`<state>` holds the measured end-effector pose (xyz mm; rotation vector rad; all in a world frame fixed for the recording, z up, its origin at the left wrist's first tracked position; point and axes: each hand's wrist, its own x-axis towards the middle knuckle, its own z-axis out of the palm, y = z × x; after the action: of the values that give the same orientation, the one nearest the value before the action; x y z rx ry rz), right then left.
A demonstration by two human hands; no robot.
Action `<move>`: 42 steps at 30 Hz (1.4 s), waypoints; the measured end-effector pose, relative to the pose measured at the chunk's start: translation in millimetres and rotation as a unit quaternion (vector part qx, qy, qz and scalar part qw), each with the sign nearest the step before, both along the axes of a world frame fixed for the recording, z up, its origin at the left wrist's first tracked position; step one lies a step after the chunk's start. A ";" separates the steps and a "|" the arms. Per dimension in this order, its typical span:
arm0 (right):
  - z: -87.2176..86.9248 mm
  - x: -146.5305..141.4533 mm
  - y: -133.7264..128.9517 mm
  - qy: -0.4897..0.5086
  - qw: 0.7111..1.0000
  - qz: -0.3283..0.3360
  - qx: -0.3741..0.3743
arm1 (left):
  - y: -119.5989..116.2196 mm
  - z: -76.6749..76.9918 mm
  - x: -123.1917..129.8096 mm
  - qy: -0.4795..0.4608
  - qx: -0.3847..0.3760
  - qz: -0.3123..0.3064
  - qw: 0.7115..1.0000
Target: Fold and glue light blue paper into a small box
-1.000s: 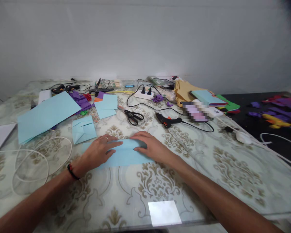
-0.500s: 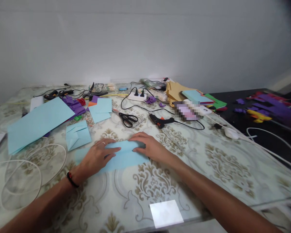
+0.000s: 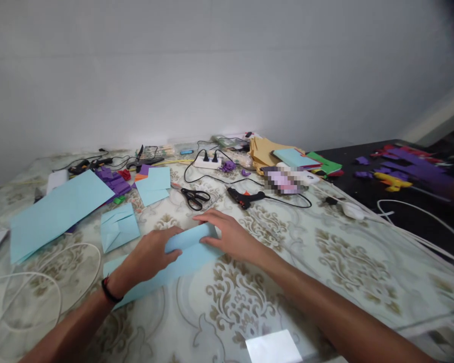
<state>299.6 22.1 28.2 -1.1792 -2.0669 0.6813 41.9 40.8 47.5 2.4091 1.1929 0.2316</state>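
Patterned tabletop (image 3: 283, 302) (glossy) against a grey wall (image 3: 227, 75).

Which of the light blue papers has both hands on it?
The sheet nearest the person, its far edge raised between the left hand and right hand; others, such as the folded square, lie untouched.

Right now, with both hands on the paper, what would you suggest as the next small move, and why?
I would probably ease the raised fold flat onto the light blue sheet: the left hand and right hand hold it at either end, and it stands curved up rather than lying flat.
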 end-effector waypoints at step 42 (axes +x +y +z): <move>115.3 -83.4 -8.9 0.301 0.930 -0.088 0.193 | -22.8 108.0 7.7 -0.295 0.221 0.035 0.929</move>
<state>216.2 13.2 143.5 -0.7858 -1.4659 0.4457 49.6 18.0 155.5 2.3688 1.0070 1.2659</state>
